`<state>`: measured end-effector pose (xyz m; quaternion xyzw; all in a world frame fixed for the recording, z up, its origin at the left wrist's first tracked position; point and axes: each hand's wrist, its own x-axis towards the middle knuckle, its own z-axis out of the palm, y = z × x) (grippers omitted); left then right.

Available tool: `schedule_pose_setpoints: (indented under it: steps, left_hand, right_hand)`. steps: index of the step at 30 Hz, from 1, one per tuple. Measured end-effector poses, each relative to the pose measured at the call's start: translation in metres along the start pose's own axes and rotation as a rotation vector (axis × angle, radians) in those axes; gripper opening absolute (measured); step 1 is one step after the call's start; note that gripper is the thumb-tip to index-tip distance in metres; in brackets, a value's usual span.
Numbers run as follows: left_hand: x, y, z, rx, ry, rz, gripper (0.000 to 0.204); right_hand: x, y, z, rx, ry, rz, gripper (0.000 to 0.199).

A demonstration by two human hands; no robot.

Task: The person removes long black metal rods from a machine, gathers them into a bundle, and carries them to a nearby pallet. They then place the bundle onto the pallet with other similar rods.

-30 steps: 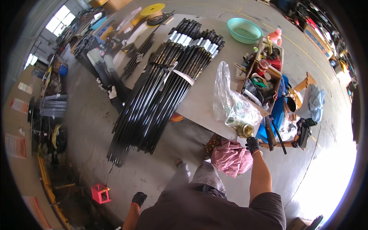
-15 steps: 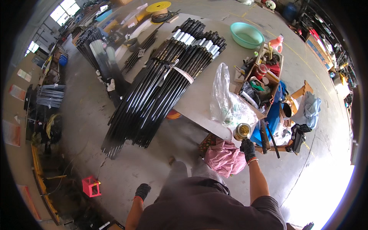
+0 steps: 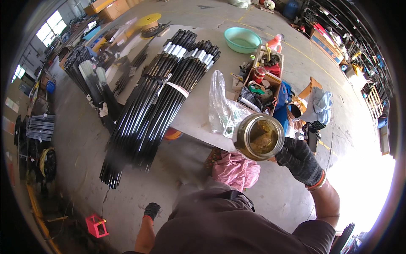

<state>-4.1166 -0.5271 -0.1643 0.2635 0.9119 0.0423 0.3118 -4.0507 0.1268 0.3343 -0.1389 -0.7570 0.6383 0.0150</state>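
Note:
My right hand [image 3: 299,160], in a dark knitted glove with an orange cuff, grips a glass jar [image 3: 259,136]. Raised close to the camera, the jar shows its round open mouth, with yellowish liquid and soft brownish pieces inside. Low at my left side hangs my left hand [image 3: 152,210], gloved alike, its fingers curled and nothing visible in them. Beyond the jar, a crumpled clear plastic bag [image 3: 220,106] lies on the grey table [image 3: 194,122]. A pink cloth [image 3: 235,170] hangs below the table's near edge.
Bundled black rods [image 3: 148,114] lie across the table and overhang its near edge. At the right stands a box of tools and cans [image 3: 277,86]; a turquoise basin [image 3: 242,40] sits beyond. On the floor at lower left is a pink plastic stool [image 3: 97,225].
My right hand has lifted the glass jar from beside the table's corner up toward the camera. My left hand stays low at my side. The view has shifted slightly.

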Motion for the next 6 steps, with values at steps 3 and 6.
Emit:
schedule_pose_setpoints:
  steps: [3,6]
  left_hand:
    - [0.018,0.010,-0.016,0.133,0.003,0.184,0.018]
    - [0.021,0.009,-0.009,0.138,-0.045,0.136,0.021]
  right_hand:
    - [-0.014,-0.048,-0.001,-0.370,-0.080,-0.147,0.012]
    - [-0.019,-0.087,0.004,-0.465,-0.167,-0.227,0.019]
